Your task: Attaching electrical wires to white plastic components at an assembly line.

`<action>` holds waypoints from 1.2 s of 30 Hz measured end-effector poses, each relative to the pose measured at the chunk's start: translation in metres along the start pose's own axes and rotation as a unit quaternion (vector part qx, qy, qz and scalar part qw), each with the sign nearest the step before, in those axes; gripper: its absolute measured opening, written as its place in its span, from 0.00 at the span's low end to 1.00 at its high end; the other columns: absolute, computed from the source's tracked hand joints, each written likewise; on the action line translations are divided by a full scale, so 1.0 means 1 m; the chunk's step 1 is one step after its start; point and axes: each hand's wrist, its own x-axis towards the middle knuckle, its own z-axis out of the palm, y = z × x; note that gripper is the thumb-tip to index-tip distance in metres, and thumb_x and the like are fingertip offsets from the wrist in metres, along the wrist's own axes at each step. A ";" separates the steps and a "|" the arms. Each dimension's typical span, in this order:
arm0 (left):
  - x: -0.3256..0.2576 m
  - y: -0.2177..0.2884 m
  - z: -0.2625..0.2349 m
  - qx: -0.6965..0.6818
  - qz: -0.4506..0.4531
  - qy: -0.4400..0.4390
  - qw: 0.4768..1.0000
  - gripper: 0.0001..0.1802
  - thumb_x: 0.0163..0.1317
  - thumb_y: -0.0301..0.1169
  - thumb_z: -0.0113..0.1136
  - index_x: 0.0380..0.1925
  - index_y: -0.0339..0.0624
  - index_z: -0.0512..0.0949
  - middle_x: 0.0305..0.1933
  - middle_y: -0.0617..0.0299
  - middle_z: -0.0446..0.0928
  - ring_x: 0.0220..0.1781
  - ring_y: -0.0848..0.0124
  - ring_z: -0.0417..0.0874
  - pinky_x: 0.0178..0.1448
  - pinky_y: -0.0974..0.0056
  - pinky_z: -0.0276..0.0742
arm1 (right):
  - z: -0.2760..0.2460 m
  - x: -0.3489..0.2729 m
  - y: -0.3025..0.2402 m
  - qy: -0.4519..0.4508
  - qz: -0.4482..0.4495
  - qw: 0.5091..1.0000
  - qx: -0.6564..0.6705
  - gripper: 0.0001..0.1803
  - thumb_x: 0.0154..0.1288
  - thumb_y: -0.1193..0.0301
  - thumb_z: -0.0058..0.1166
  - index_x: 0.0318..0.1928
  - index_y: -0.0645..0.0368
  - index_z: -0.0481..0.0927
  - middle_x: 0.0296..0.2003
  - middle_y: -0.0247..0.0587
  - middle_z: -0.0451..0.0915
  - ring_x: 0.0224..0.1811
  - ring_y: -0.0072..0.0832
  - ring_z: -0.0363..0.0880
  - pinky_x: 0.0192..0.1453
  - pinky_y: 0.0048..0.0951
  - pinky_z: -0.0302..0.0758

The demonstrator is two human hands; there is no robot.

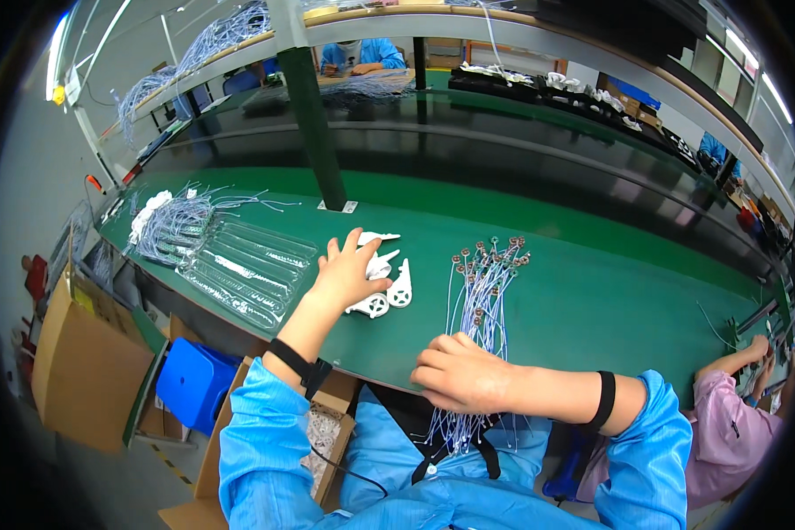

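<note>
My left hand (349, 269), fingers spread, is over a small group of white plastic parts on the green bench. One white wheel-ended part (400, 284) shows just right of the thumb; others are partly hidden by the hand. Whether the fingers touch them I cannot tell. My right hand (464, 375) is closed at the bench's near edge, over a bundle of thin light-blue wires (481, 309). Small brown and green ring-shaped pieces (495, 256) tip the far ends of the wires. Their near ends hang toward my lap. What the curled right fingers hold is hidden.
Left on the bench (583, 327) lies a clear ribbed plastic tray (247, 269), with more wires (181, 225) beyond. A green post (314, 132) rises ahead. Below left are a blue stool (190, 384) and cardboard box (88, 362). A pink-sleeved person (724, 424) works at right.
</note>
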 end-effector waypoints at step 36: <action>-0.382 -0.332 0.578 -0.321 -0.716 -0.132 0.606 0.59 0.40 0.43 0.74 0.71 0.69 0.48 0.76 0.46 0.35 0.72 0.30 0.44 0.65 0.34 0.63 | 0.155 0.238 -0.001 -0.228 0.033 0.972 -0.052 0.17 0.54 0.82 0.58 0.26 0.51 0.62 0.30 0.54 0.74 0.29 0.39 0.76 0.53 0.62 0.67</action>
